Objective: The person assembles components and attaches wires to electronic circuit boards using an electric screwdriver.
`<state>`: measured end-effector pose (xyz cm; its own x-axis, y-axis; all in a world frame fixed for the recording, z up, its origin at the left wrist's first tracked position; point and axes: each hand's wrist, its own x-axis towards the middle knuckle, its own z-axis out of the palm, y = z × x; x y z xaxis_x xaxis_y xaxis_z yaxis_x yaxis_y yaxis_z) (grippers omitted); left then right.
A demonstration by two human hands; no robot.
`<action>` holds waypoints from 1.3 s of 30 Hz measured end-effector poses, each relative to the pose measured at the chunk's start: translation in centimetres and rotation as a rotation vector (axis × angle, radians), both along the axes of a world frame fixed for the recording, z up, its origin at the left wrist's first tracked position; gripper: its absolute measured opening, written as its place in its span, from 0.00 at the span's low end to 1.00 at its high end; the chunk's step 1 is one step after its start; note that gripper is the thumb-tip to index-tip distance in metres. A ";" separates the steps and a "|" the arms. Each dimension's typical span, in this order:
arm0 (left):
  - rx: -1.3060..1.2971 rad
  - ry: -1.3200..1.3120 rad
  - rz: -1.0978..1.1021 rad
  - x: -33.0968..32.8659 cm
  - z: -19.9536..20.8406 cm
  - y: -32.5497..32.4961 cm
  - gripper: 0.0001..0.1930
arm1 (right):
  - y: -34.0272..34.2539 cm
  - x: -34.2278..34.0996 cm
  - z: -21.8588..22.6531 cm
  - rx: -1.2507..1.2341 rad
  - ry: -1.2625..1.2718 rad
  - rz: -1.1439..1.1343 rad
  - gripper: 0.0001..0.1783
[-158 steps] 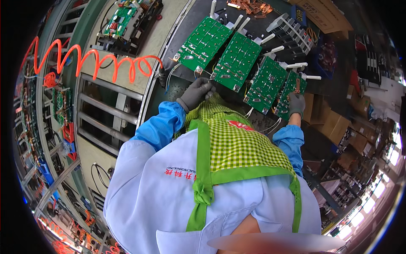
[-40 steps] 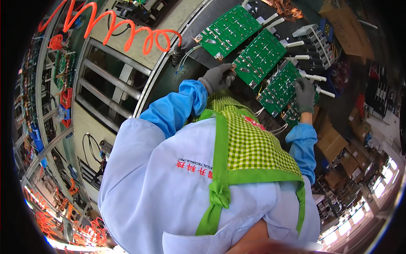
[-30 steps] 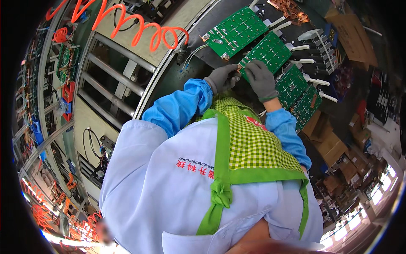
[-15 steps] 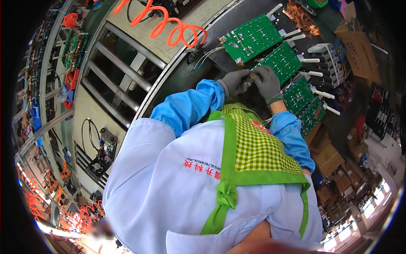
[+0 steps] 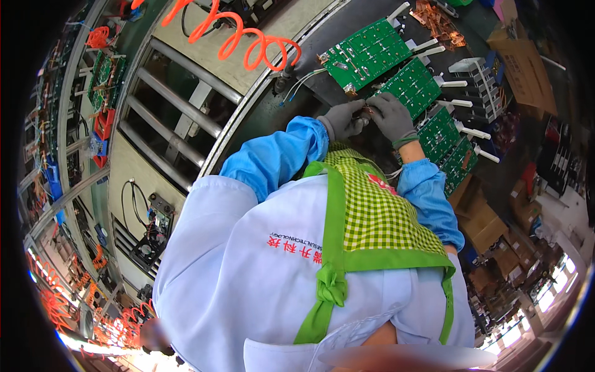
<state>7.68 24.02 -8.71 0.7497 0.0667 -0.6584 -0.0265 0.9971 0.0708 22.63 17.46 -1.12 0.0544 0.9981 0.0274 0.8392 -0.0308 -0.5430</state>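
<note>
Both my hands wear grey gloves and meet at the near edge of a row of green circuit boards. My left hand (image 5: 343,120) and my right hand (image 5: 390,115) pinch a small brownish part (image 5: 366,110) between their fingertips. It sits just below the gap between the first board (image 5: 365,53) and the second board (image 5: 412,87). A third board (image 5: 439,126) and a fourth board (image 5: 459,163) follow to the right. Blue sleeves, a white coat and a green checked apron fill the lower middle.
White pegs (image 5: 455,83) stick out beside the boards. An orange coiled hose (image 5: 248,38) hangs at the top left over a metal frame (image 5: 180,118). Copper parts (image 5: 439,18) lie at the top. Cardboard boxes (image 5: 527,65) stand on the right. Racks with more boards line the far left.
My right hand left the far right board and came left to meet my left hand at the second board. The view has swung, so the boards now sit higher and further right.
</note>
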 end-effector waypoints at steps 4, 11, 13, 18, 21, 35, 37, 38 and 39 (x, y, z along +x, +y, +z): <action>-0.045 -0.030 0.010 -0.1 -0.5 -0.3 0.13 | -0.3 -0.3 0.2 0.013 -0.042 0.027 0.09; -0.022 -0.074 -0.002 -0.5 0.1 0.3 0.14 | 0.8 0.1 -0.2 -0.115 0.020 -0.026 0.10; -0.085 -0.111 -0.020 -0.4 -0.4 0.4 0.13 | 0.8 0.4 0.1 -0.195 0.091 -0.088 0.09; -0.107 -0.079 0.038 -0.1 0.2 0.2 0.11 | -0.6 -0.1 -0.1 -0.084 0.071 -0.101 0.12; -0.090 0.025 -0.009 -0.1 0.5 0.4 0.11 | -3.8 0.2 1.3 0.037 0.102 -0.230 0.14; -0.044 -0.010 -0.061 1.6 1.1 1.3 0.11 | -14.3 9.8 -0.3 -0.170 -0.203 -0.846 0.15; -0.017 0.012 -0.080 1.1 0.6 1.0 0.10 | -14.2 9.7 -0.6 -0.241 -0.216 -0.865 0.15; 0.042 0.017 -0.085 1.1 -0.1 1.1 0.10 | -13.7 10.0 -1.0 -0.257 -0.228 -0.876 0.15; 0.081 0.025 -0.101 1.0 0.6 1.2 0.11 | -13.3 9.9 -0.9 -0.281 -0.195 -0.888 0.14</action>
<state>8.72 25.25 -8.08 0.7388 0.0459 -0.6723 0.0762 0.9856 0.1511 32.55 4.15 -2.04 0.8163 0.5654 -0.1186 0.5211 -0.8092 -0.2712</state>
